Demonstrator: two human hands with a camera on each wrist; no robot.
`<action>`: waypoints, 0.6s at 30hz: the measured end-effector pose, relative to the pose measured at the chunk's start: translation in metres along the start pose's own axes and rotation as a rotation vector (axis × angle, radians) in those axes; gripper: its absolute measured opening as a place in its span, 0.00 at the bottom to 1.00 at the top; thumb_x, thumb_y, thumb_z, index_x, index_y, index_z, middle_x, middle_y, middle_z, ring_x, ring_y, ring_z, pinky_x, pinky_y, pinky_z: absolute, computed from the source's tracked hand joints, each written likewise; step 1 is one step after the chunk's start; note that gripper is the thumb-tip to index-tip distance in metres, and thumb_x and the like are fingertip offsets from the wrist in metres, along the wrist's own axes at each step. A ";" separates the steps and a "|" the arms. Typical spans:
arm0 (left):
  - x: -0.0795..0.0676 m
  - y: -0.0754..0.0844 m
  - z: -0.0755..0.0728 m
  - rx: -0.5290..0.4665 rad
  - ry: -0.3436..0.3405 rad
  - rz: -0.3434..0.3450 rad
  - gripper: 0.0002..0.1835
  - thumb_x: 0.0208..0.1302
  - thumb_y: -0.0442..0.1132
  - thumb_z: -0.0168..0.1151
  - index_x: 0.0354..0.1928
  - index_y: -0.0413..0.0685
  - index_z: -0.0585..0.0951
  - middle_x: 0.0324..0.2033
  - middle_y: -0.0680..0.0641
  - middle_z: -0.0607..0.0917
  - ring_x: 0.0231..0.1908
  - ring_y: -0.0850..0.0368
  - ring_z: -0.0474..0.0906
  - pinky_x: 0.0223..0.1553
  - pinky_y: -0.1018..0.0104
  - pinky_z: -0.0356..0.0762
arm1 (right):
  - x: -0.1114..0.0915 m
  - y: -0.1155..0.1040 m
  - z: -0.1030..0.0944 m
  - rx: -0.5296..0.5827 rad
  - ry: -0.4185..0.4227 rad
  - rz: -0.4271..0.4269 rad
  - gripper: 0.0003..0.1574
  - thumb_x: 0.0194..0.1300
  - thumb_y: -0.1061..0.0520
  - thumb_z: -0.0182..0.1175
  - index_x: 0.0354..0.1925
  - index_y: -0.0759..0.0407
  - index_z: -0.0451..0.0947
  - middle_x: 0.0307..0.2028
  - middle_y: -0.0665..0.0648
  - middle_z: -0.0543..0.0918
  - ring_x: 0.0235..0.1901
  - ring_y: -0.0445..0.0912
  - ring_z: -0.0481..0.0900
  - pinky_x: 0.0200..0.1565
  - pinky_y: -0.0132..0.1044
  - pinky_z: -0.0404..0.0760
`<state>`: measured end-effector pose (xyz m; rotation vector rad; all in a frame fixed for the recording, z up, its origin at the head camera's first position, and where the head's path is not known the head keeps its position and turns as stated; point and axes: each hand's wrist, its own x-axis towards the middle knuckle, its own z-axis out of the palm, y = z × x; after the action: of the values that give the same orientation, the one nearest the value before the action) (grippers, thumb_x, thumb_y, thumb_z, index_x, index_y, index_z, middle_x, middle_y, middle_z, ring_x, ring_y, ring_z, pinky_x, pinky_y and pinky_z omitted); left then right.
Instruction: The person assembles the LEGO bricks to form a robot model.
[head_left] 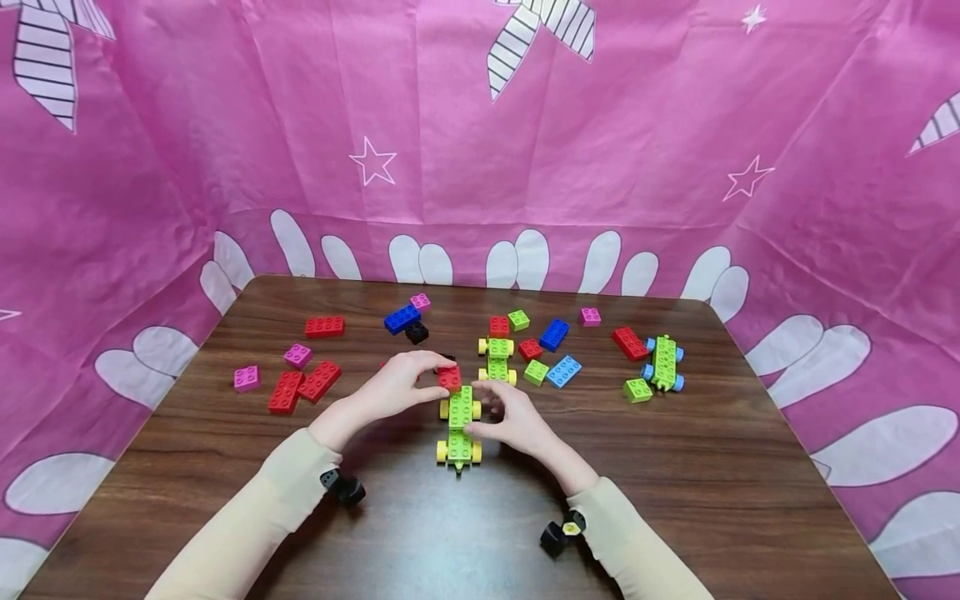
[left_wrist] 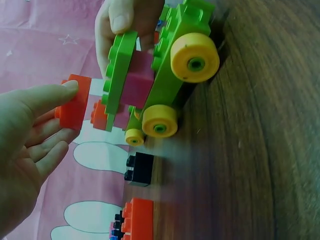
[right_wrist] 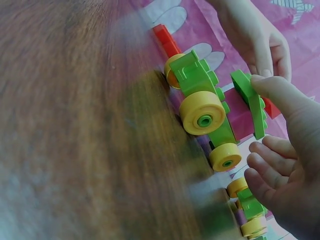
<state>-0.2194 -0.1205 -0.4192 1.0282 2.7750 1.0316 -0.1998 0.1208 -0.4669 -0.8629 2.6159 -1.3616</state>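
Pinches a red four-stud brick (head_left: 449, 378) between thumb and fingers of the left hand (head_left: 393, 390), near the centre of the frame, just above the far end of a green studded plate (left_wrist: 120, 77) and apart from it in the left wrist view. Touches the edge of that plate with the thumb of the right hand (head_left: 517, 423), with the other fingers loosely bent and spread away from the thumb. Has the plate resting on a magenta brick (left_wrist: 137, 80), over a green car base (head_left: 459, 452) with yellow wheels (left_wrist: 194, 57), just below mid-frame.

Works at a brown wooden table (head_left: 720, 467), before a pink curtain (head_left: 637, 167) across the upper half. Has a second yellow-wheeled car (head_left: 498, 364) just beyond, slightly right of centre, and a blue-wheeled car (head_left: 664, 363) well apart at the right of the frame, beside a lime brick (head_left: 637, 390). Faces a light-blue eight-stud brick (head_left: 563, 371) right of centre, a black brick (head_left: 417, 333) left of it, and two touching red eight-stud bricks (head_left: 320, 381) farther left.
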 end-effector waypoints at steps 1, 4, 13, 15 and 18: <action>0.000 0.001 0.001 0.000 -0.005 0.008 0.23 0.61 0.41 0.67 0.57 0.41 0.79 0.52 0.43 0.83 0.54 0.50 0.78 0.55 0.53 0.77 | 0.000 0.000 0.000 -0.003 0.000 0.004 0.37 0.55 0.52 0.72 0.60 0.64 0.72 0.51 0.61 0.81 0.45 0.52 0.79 0.46 0.38 0.80; 0.000 0.001 0.005 0.016 -0.015 0.024 0.22 0.62 0.42 0.66 0.57 0.41 0.79 0.52 0.44 0.83 0.56 0.49 0.77 0.58 0.53 0.75 | 0.001 0.000 0.000 -0.020 -0.004 0.017 0.37 0.55 0.52 0.71 0.60 0.63 0.72 0.50 0.61 0.81 0.45 0.50 0.79 0.45 0.36 0.79; 0.001 0.004 0.011 0.011 -0.046 0.035 0.22 0.64 0.43 0.64 0.58 0.42 0.79 0.54 0.45 0.82 0.56 0.50 0.77 0.58 0.52 0.74 | -0.001 0.003 0.002 -0.036 0.022 -0.039 0.38 0.55 0.47 0.70 0.58 0.66 0.73 0.44 0.60 0.81 0.41 0.48 0.78 0.41 0.36 0.80; 0.000 0.004 0.012 0.012 -0.050 0.036 0.22 0.64 0.43 0.64 0.58 0.42 0.78 0.54 0.45 0.82 0.56 0.50 0.77 0.58 0.52 0.74 | 0.000 0.007 0.003 -0.048 0.035 -0.076 0.38 0.56 0.45 0.70 0.57 0.67 0.74 0.43 0.60 0.81 0.39 0.46 0.78 0.39 0.35 0.80; 0.000 0.004 0.014 0.006 -0.055 0.036 0.23 0.63 0.43 0.64 0.58 0.42 0.78 0.54 0.45 0.82 0.56 0.50 0.77 0.57 0.53 0.75 | 0.000 0.010 0.004 -0.051 0.034 -0.086 0.38 0.56 0.44 0.69 0.56 0.67 0.74 0.43 0.60 0.82 0.39 0.46 0.78 0.38 0.34 0.80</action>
<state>-0.2140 -0.1104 -0.4278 1.0944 2.7279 0.9842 -0.2031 0.1221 -0.4772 -0.9780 2.6798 -1.3463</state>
